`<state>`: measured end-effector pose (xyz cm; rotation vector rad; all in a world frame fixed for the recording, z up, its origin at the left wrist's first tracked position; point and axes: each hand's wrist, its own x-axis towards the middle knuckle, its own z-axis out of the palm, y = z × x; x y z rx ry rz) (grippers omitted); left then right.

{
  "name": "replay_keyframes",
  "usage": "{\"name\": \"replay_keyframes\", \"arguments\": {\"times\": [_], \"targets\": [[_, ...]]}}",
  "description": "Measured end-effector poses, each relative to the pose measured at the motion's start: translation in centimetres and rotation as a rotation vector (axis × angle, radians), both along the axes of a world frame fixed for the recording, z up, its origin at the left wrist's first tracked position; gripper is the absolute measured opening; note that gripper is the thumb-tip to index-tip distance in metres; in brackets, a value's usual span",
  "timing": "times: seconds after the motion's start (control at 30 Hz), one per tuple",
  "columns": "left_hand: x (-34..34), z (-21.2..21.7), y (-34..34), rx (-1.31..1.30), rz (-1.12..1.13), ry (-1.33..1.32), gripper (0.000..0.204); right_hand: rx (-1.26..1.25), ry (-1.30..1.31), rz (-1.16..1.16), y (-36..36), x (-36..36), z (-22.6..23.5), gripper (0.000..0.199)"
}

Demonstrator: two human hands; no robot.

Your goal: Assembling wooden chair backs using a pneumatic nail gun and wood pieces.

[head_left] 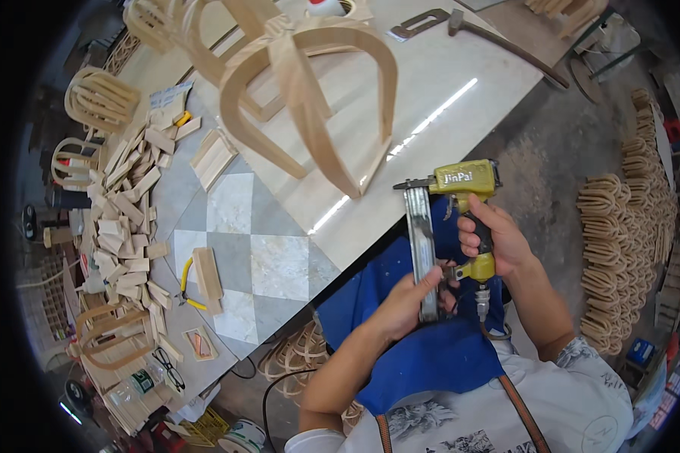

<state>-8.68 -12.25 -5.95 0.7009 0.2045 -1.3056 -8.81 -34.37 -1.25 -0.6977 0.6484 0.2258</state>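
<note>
I hold a yellow-green air nail gun (467, 180) in front of my blue apron, close to the table's near edge. My right hand (500, 238) is wrapped round its dark handle, with the trigger just above the fingers. My left hand (412, 302) grips the lower end of the long metal magazine (421, 241); its fingers are partly hidden behind it. An air hose fitting (483, 302) hangs from the gun's base. On the table beyond stands a bent-wood frame (310, 98) with curved legs meeting at the top, apart from both hands.
Loose wood blocks (121, 219) pile up at the left, near yellow-handled pliers (186, 283) and glasses (170, 368). A hammer (499, 45) and a slotted metal piece (419, 24) lie at the far edge. Bent wood parts (619, 257) are stacked on the right floor.
</note>
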Motion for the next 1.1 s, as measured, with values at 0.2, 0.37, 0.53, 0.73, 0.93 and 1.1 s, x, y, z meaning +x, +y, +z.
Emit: {"name": "replay_keyframes", "arguments": {"times": [0.2, 0.37, 0.53, 0.73, 0.93, 1.1], "targets": [[-2.8, -1.5, 2.2, -0.054, -0.144, -0.201, 0.060, 0.036, 0.013, -0.089, -1.0, 0.3, -0.4, 0.024], [-2.7, -1.4, 3.2, -0.106, 0.020, -0.247, 0.054, 0.014, 0.012, -0.161, -1.7, 1.4, -0.7, 0.026], [-0.3, 1.6, 6.4, 0.153, 0.008, -0.584, 0.045, 0.001, -0.034, -0.242, -2.4, 1.4, -1.4, 0.029], [4.1, 7.6, 15.9, 0.682, 0.272, -0.942, 0.022, -0.048, -0.077, -0.246, -2.0, 1.0, -1.4, 0.039], [5.1, 7.7, 23.2, 1.397, 0.796, -1.142, 0.017, -0.027, -0.063, -0.246, -2.3, 1.1, -2.2, 0.035], [1.8, 5.8, 32.2, 2.201, 0.619, -1.121, 0.021, -0.063, -0.083, -0.262, -1.9, 1.0, -1.9, 0.036]]}}
